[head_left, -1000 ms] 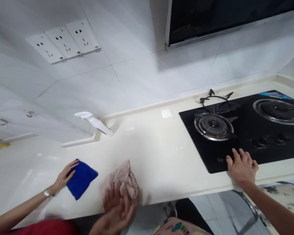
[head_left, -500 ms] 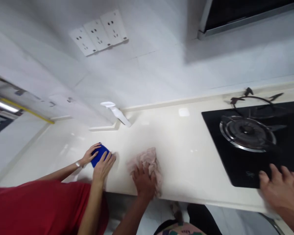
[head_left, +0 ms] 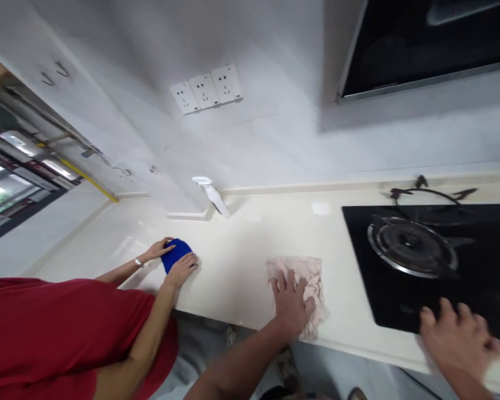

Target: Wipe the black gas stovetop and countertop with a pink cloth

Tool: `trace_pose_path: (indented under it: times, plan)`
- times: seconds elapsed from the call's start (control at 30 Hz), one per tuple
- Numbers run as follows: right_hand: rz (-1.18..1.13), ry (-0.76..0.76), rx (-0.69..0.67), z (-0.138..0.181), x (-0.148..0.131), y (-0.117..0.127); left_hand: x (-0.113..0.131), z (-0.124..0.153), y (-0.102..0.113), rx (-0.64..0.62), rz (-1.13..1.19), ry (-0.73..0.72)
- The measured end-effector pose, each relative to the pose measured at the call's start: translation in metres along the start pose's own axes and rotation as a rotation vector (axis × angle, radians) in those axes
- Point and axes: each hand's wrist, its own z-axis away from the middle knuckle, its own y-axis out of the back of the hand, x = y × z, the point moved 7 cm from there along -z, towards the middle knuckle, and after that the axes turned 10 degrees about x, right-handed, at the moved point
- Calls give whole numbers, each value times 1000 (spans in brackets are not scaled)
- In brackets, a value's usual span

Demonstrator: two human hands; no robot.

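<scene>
L hand is palm-down on the pink cloth, fingers spread apart & laid over it. Cloth sits on the cream bench, nr its near edge, btwn the co-worker's hands on the left & the black hob on the right; its far part lies flatter, right part bunched in folds.

R hand is over the hob's near edge, fingers slightly apart, a bit blurred; can't tell if the palm touches the bench. Round burner is just far of R hand, w/ a dark pan ring at the hob's far edge.

Co-worker, red top, at left, has both hands on a blue cloth, well apart from the pink one. White bottle-like item stands tilted nr the far wall, below 3 sockets.
</scene>
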Motion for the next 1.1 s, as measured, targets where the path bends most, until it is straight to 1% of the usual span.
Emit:
trace_pose_path:
  times: [0.07,0.13,0.17,0.2,0.27,0.3,0.33,0.37,0.43,0.47,0.53,0.6,0.67,0.7,0.77,0.8,0.87,0.93,1.0,1.1]
  plan:
    - [-77,-92,72,-1,5,3,36,4,-13,-18,28,-82]
    - [-140,-102,113,-1,5,4,65,12,-25,-13,44,-160]
    - [-159,-102,116,-1,5,3,74,17,-30,-1,47,-191]
    - [-174,-103,105,0,5,1,77,22,-33,15,40,-206]
    - [-198,-102,62,1,3,-5,72,31,-36,40,8,-232]
    - [-201,-105,45,1,2,-7,63,36,-33,68,-15,-233]
    - [-198,-105,30,1,1,-9,49,41,-27,117,-46,-211]
    - [-186,-102,16,2,0,-10,32,47,-20,137,-90,-199]
    - [-145,-87,-15,2,1,-12,-9,60,-2,152,-198,-120]
    - [-123,-62,-34,2,3,-14,-33,66,11,178,-254,-46]
    - [-101,55,-77,2,12,-16,-78,76,37,203,-360,126]
    - [-114,227,-112,2,27,-19,-112,81,59,207,-436,295]
    - [-150,409,-138,5,42,-20,-126,80,73,224,-457,438]
    - [-165,481,-141,7,49,-20,-126,78,75,245,-458,500]
    - [-172,562,-125,9,59,-19,-112,76,71,297,-461,593]
    - [-165,577,-111,9,61,-19,-100,75,64,318,-466,618]
    - [-140,585,-89,9,59,-18,-65,75,43,335,-469,603]
    - [-122,590,-87,9,54,-17,-20,77,15,337,-443,516]
    - [-117,590,-100,9,50,-15,28,79,-17,300,-375,409]
    - [-133,572,-136,8,50,-13,109,82,-66,173,-207,151]
